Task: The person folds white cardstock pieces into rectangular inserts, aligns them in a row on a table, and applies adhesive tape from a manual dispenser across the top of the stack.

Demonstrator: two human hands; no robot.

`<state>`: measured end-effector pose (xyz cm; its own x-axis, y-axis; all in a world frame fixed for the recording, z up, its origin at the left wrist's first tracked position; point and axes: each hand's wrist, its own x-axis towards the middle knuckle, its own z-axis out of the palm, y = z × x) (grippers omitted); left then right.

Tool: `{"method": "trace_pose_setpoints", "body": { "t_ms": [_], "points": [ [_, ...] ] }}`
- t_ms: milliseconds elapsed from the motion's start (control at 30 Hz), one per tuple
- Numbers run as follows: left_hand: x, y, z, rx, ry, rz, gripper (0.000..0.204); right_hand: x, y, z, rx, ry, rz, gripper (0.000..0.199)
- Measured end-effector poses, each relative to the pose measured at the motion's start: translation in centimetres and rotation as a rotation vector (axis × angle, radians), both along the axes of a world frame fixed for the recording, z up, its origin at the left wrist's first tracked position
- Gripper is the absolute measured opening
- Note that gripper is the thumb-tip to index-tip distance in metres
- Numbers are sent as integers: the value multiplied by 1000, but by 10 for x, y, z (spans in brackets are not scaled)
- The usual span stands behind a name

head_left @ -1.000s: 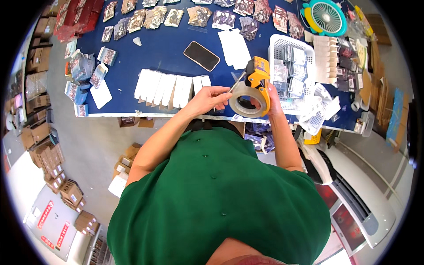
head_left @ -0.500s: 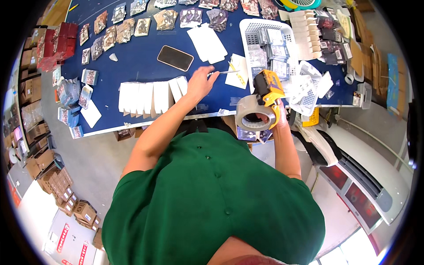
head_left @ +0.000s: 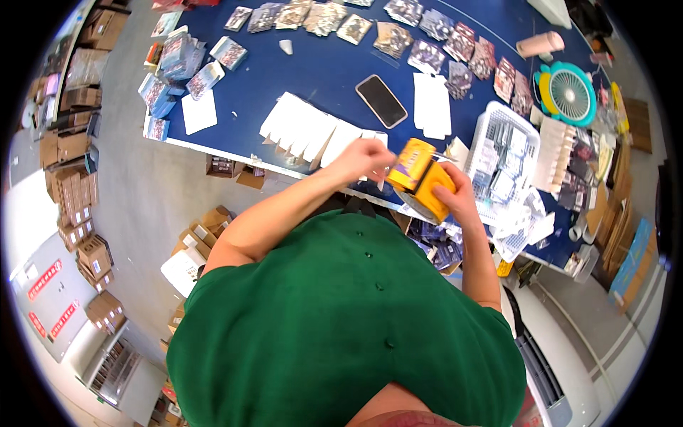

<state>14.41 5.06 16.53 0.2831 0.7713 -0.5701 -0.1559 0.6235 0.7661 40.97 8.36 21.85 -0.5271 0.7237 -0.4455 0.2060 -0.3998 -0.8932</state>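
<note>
My right hand (head_left: 459, 193) is wrapped round a yellow tape dispenser (head_left: 432, 186), held tilted over the table's front edge. Part of its tape roll shows beneath. Close to the dispenser's left end, my left hand (head_left: 364, 161) has its fingers curled together and somewhat blurred; what they pinch, if anything, is too small to make out. Just left of that hand, a row of white folded boxes (head_left: 302, 129) lies along the front edge of the blue table. A dark-screened phone (head_left: 382, 101) lies beyond, beside a stack of white sheets (head_left: 432, 105).
Several stacks of printed cards (head_left: 326, 18) line the far side. Blue card packs (head_left: 181, 55) are piled at the left. A white basket (head_left: 532, 127) of small packs stands at the right, near a teal fan (head_left: 571, 95) and a cream carton strip (head_left: 553, 153).
My view has turned, so the table appears shifted. The dispenser has been turned and brought in toward my left hand, which has left the thin silvery item by the white paper.
</note>
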Motion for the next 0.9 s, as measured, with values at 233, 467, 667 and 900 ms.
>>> {"method": "trace_pose_setpoints", "body": {
  "t_ms": [233,467,667,900],
  "points": [
    [-162,-18,-36,348,739,361,21,-143,11,-19,-12,-227,164,39],
    [-271,2,-89,226,1161,599,29,-195,19,-60,115,-423,146,51],
    [-278,11,-123,251,986,527,24,-198,11,-80,154,-536,124,53],
    [-274,-8,-174,179,815,555,25,-201,14,-70,114,-596,165,54]
  ]
}}
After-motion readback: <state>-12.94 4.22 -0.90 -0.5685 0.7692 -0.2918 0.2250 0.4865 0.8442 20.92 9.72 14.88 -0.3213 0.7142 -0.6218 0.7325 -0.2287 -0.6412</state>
